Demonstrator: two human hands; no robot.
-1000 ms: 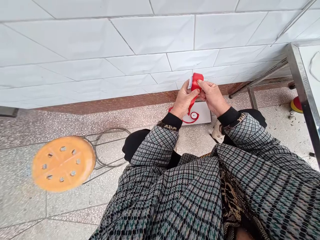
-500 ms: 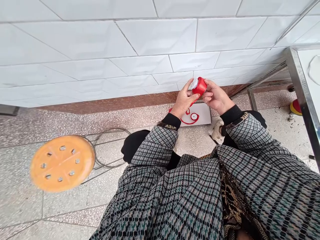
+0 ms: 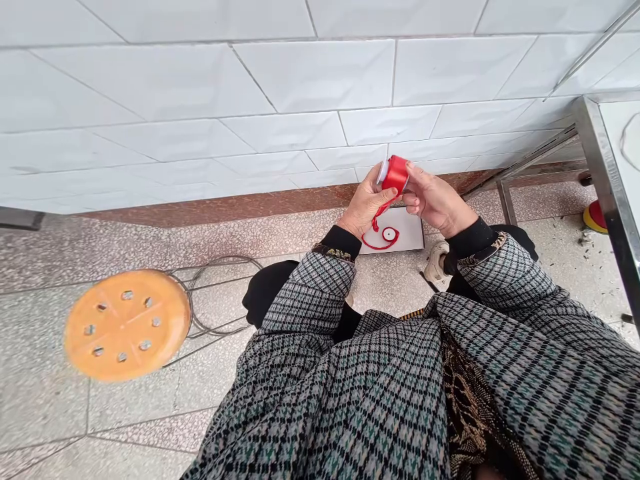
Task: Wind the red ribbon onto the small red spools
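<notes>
A spool of red ribbon [image 3: 396,173] with a white end is held up between my two hands, in front of the tiled wall. My left hand [image 3: 367,202] is closed on its white end, thumb pressed on the ribbon. The fingers of my right hand [image 3: 437,200] grip its other side. From the spool a loose ribbon tail hangs down beside my left thumb. Below my hands a white tray-like box [image 3: 413,230] lies on the floor, partly hidden by my left hand. Inside it rest a small white disc [image 3: 389,234] and a curved red strand [image 3: 375,247].
An orange round stool [image 3: 127,325] with holes in its seat stands at the left, by wire loops [image 3: 215,293] on the floor. On the right is a metal-framed table [image 3: 600,153], with a red and yellow object [image 3: 595,217] beneath it. The white tiled wall [image 3: 315,73] rises ahead.
The spool has turned in my hands, so its white end shows less and more red ribbon faces me. The ribbon tail now hangs more visibly below it.
</notes>
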